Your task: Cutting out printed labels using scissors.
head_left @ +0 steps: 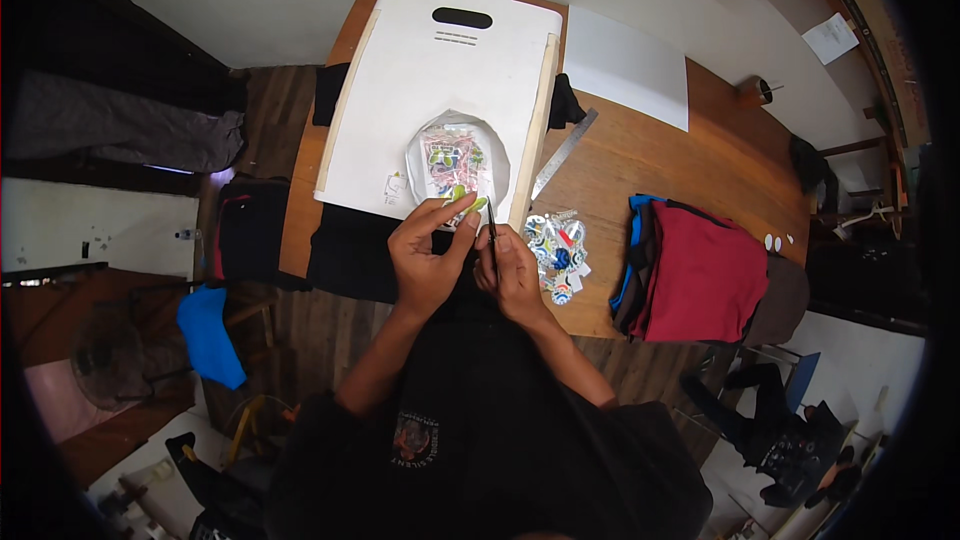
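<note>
Pinched between the thumb and fingers of the left hand (pixel 425 260) is a small yellow-green sticker piece (pixel 464 200), held up just below the middle of the frame. The fingers are pressed together on it. Close beside it, the right hand (pixel 515 275) is closed around a thin dark tool (pixel 492 230) that stands almost straight up. Its tip is right next to the green piece. I cannot tell what kind of tool it is.

Far on the left of the frame, a blue cloth (pixel 208 335) hangs low down near the floor. Next comes a wooden table (pixel 700 160). A big white board (pixel 440 80) with a handle hole lies on it, near the top middle of the frame. On the board sits a clear plastic bag of colourful stickers (pixel 455 158), just above the two hands.

To the right of the board, a metal ruler (pixel 565 152) lies tilted on the wood. Below it is a little pile of round stickers (pixel 556 245), just beside the right hand. Higher up lies a white sheet of paper (pixel 627 65). Further right, a stack of folded clothes (pixel 700 280), red on top, rests on the table edge.
</note>
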Demonstrator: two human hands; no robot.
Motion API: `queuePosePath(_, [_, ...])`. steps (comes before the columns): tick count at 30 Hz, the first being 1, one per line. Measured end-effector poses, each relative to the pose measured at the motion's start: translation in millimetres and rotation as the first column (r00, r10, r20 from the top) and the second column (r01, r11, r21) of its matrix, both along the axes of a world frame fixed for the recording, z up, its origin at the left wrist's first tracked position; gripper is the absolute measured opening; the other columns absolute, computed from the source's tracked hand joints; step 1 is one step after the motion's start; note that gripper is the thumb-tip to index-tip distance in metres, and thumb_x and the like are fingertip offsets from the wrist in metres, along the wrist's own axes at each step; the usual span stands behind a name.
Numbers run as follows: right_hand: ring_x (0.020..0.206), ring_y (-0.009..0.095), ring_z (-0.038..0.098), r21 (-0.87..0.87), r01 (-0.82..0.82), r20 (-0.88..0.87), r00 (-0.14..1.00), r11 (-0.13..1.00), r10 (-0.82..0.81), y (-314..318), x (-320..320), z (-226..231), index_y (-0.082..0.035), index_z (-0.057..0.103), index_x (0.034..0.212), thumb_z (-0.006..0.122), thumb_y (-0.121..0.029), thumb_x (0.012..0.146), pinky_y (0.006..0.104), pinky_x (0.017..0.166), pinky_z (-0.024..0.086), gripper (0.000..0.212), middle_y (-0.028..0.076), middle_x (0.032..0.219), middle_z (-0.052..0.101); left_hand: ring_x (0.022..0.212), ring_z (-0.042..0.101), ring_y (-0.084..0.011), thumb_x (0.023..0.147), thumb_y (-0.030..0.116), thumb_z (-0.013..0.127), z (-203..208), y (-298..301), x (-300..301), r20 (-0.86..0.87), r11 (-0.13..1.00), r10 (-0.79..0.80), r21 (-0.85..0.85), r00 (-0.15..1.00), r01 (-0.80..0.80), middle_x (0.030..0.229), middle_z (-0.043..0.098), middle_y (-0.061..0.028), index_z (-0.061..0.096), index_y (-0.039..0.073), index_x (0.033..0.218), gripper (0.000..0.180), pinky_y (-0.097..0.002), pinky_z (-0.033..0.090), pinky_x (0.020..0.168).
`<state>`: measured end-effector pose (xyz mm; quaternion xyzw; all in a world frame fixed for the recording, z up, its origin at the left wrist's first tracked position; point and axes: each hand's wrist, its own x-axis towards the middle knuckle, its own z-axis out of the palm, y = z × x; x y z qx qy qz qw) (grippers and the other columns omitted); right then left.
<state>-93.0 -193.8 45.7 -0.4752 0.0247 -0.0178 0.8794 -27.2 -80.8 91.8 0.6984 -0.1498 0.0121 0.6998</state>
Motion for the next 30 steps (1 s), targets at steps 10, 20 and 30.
queuePosePath(10, [0.048,0.005,0.030,-0.001,0.000,0.020,1.000,1.000,0.000,-2.3,0.5,2.9,-0.002,0.050,0.105,0.035,-0.028,0.107,0.0216,0.046,0.027,0.030,-0.003,0.059,0.036,0.082,0.059,-0.0091,0.084,-0.008,0.068,-0.4,-0.7,1.8,-0.001,1.000,0.022,-0.011,1.000,-0.022,0.088,0.065,-0.0068,0.070,-0.005,0.110,0.026,-0.0203,0.045,0.073])
queuePosePath(20, [0.048,0.005,0.028,0.008,-0.040,-0.004,0.999,0.999,0.040,-6.7,-1.4,-2.0,-0.002,0.050,0.106,0.036,-0.030,0.107,0.0215,0.046,0.026,0.031,-0.003,0.058,0.035,0.085,0.060,-0.0113,0.086,-0.007,0.065,-3.1,5.3,6.4,-0.008,1.000,-0.005,-0.022,1.000,0.005,0.090,0.065,-0.0087,0.069,-0.006,0.109,0.023,-0.0222,0.045,0.077])
queuePosePath(30, [0.048,0.005,0.028,0.000,-0.061,-0.007,0.998,0.998,0.061,-6.8,-0.7,-5.4,-0.002,0.049,0.107,0.036,-0.031,0.107,0.0219,0.046,0.025,0.032,-0.003,0.059,0.035,0.079,0.056,-0.0083,0.086,-0.005,0.066,-10.8,2.0,8.8,-0.054,0.984,0.133,-0.109,0.990,-0.138,0.091,0.066,-0.0065,0.064,0.000,0.092,0.008,-0.0224,0.044,0.072])
